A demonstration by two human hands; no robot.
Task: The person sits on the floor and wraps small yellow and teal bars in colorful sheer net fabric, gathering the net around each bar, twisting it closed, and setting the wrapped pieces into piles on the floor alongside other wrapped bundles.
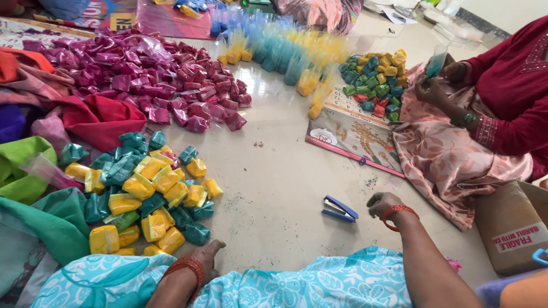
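Right hand (pixel 381 203) curled loosely on the floor, holding nothing, blue stapler (pixel 339 209) just left of it. Left hand (pixel 209 254) flat, empty, yellow and teal packets (pixel 149 201) just beyond.

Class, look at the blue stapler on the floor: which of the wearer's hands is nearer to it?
Right. The right hand rests on the floor just right of the stapler, apart from it. The left hand lies far to its left, beside the yellow and teal packets.

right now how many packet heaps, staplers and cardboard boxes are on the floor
packet heaps: 4 (pink heap, yellow-teal heap, blue-yellow heap, mixed heap)
stapler: 1
cardboard box: 1
total: 6
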